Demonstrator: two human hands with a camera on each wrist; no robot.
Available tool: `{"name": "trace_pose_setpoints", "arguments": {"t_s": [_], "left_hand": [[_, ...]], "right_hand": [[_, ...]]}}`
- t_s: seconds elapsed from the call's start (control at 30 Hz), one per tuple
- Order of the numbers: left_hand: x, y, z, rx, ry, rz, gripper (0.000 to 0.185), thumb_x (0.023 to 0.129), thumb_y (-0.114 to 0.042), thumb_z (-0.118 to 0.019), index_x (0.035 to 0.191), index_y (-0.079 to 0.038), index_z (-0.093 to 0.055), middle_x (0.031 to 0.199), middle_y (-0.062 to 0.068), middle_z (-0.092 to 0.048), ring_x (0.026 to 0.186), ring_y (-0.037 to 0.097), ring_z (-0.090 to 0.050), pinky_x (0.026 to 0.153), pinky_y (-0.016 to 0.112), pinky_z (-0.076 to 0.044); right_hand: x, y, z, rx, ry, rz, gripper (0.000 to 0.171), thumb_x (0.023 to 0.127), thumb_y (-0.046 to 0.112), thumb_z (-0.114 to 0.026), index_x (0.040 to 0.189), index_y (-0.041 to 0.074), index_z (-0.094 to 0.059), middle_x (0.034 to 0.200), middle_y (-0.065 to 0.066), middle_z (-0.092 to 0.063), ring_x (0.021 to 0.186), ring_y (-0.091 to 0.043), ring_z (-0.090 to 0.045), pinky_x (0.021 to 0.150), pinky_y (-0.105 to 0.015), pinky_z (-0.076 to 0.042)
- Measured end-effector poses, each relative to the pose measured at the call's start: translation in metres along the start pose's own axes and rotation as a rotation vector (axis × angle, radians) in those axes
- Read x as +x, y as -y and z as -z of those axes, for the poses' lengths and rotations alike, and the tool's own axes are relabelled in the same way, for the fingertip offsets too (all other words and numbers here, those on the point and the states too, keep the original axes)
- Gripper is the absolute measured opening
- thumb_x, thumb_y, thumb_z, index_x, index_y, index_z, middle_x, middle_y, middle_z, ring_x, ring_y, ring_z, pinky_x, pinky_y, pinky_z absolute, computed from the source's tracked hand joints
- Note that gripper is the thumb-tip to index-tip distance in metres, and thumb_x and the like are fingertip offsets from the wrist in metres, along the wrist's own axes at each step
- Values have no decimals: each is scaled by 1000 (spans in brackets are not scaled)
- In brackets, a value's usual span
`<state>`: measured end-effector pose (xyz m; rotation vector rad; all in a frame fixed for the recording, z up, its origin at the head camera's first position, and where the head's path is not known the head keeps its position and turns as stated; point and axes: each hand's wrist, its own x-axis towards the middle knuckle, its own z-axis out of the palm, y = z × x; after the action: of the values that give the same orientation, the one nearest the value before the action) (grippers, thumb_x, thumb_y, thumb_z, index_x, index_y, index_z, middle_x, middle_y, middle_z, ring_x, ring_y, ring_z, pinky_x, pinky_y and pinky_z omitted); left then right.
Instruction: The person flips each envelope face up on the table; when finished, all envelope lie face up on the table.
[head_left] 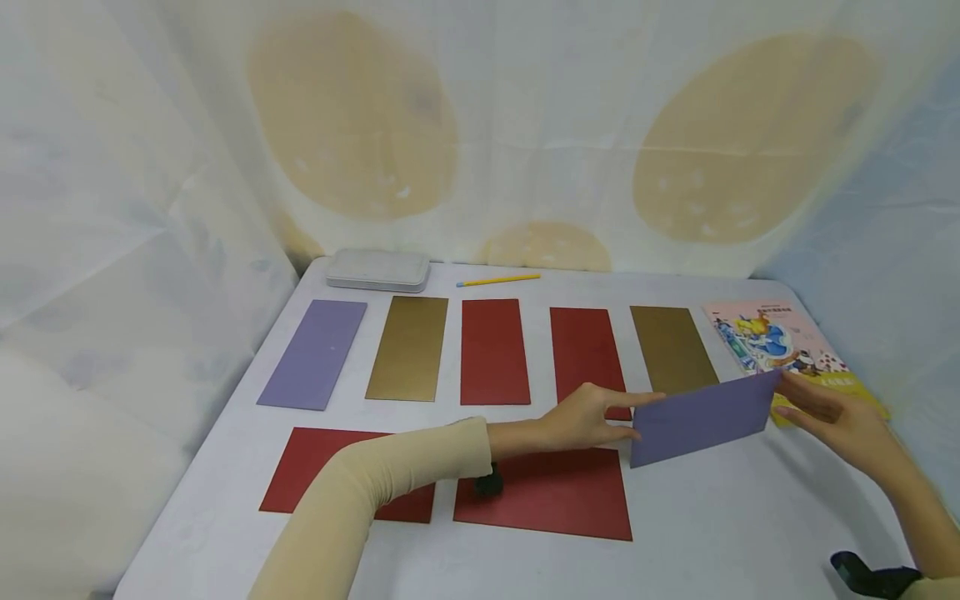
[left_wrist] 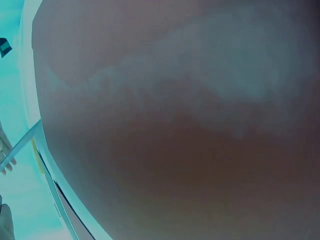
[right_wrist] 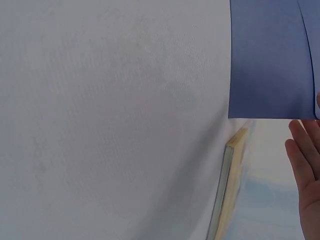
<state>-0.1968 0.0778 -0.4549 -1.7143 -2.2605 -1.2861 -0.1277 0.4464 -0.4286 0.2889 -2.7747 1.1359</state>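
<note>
A purple envelope is held tilted above the table's right half, its broad side facing me. My left hand pinches its left end between thumb and fingers. At the other end, my right hand has thumb and fingers about the upper right corner. The right wrist view shows the purple envelope with a curved edge line like a flap, and fingers at its end. Beneath my left wrist lies a red envelope; another red envelope is partly behind the left hand. The left wrist view is mostly blocked and blurred.
Along the back row lie a purple envelope, gold envelopes and a red envelope. My left sleeve partly covers a red envelope. Behind are a grey case and yellow pencil; a picture book lies right.
</note>
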Motion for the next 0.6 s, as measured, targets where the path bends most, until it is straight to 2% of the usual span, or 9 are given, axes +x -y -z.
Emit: {"name": "trace_pose_setpoints", "arguments": {"t_s": [0.07,0.2,0.3,0.4,0.47,0.53,0.6], "left_hand": [[0,1,1,13,9,11,66,80,-15,-80,140,-9,-52,56,-4,-52,46,2,-20,47,13,-26],[0,2,2,15,20,46,66,80,-17,-80,140,-10,-53,53,-3,-48,46,2,-17,46,14,-23],[0,1,1,34,42,80,66,79,-20,-81,139,-12,-54,52,-3,-47,46,2,-16,46,14,-22],[2,0,-2,67,73,118,66,78,-24,-82,137,-16,-56,50,-4,-47,47,2,-16,46,13,-22],[4,0,-6,90,98,147,66,76,-27,-84,136,-18,-58,54,-6,-54,48,-1,-19,47,12,-23],[5,-1,-9,107,124,179,66,74,-29,-85,134,-20,-60,70,-8,-67,49,-1,-21,48,11,-25],[7,-2,-12,119,154,206,66,72,-30,-86,133,-21,-61,95,-9,-73,52,-4,-25,49,11,-26]], "right_hand": [[1,-2,-1,31,19,6,59,91,5,-66,143,-5,-40,118,33,-47,100,22,-45,68,-8,-47],[-3,-3,-1,-8,37,-7,60,92,7,-66,143,-7,-38,124,20,-51,99,23,-44,68,-9,-48],[-9,-3,0,-59,49,-38,63,93,13,-66,146,-1,-36,130,15,-46,97,23,-42,67,-10,-49],[-17,-3,0,-90,56,-92,66,93,19,-67,148,4,-35,133,16,-43,94,24,-42,66,-12,-50],[-21,-3,-1,-131,67,-121,67,92,22,-68,147,3,-36,140,2,-47,90,23,-44,65,-14,-51],[-25,-3,-2,-181,91,-160,68,92,26,-68,145,-2,-37,139,-18,-48,91,7,-61,64,-19,-53],[-28,-3,-2,-246,117,-191,70,91,29,-68,142,-8,-38,132,-36,-47,95,-20,-69,63,-26,-55]]}}
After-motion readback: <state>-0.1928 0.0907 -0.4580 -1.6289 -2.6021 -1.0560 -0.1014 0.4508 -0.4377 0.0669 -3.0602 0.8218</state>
